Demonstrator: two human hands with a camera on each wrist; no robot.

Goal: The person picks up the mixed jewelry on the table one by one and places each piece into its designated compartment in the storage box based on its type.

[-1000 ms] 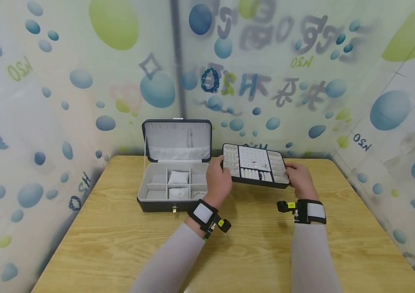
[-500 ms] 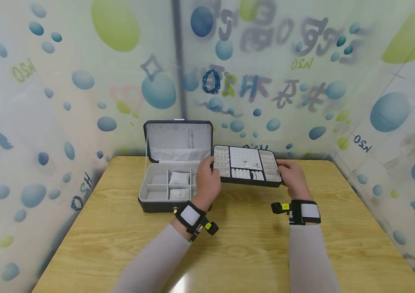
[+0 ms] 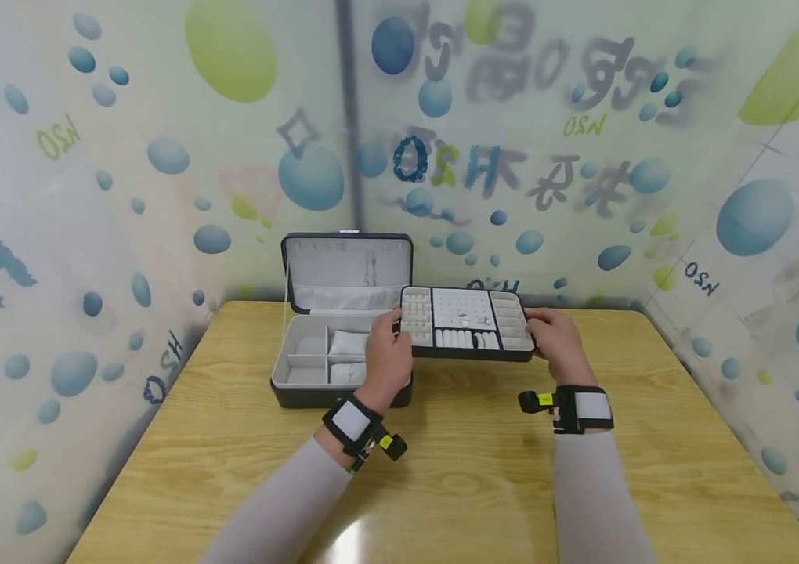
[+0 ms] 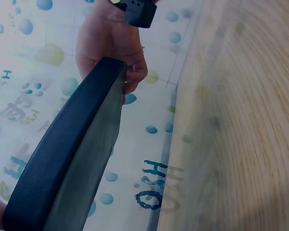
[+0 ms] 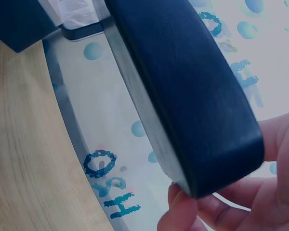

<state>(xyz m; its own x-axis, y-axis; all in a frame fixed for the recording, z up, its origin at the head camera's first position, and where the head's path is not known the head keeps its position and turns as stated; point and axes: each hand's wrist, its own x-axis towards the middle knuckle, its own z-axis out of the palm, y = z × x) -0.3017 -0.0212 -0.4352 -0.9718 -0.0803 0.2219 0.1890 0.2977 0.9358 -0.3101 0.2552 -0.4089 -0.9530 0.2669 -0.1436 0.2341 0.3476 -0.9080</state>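
Both hands hold up a dark jewelry tray (image 3: 463, 307) with a pale divided inside, clear of the table. My left hand (image 3: 387, 362) grips its left end, and my right hand (image 3: 558, 343) pinches its right end. Small earrings and rings sit on the tray's white panel and in its ring rolls. Behind the left hand stands the open jewelry box (image 3: 301, 395), its lid upright; small white cushions (image 3: 348, 343) lie in its compartments. In the right wrist view the tray's dark side (image 5: 183, 86) rests between thumb and fingers. The left wrist view shows its underside (image 4: 94, 144).
A wooden table (image 3: 470, 470) carries the box. A printed curtain wall (image 3: 554, 157) rises right behind the table's back edge and along both sides. A necklace (image 3: 370, 268) hangs inside the raised lid (image 3: 343, 270).
Both hands have carried the tray to the left, toward the box, and levelled it. The left hand now covers the box's right compartments in the head view.
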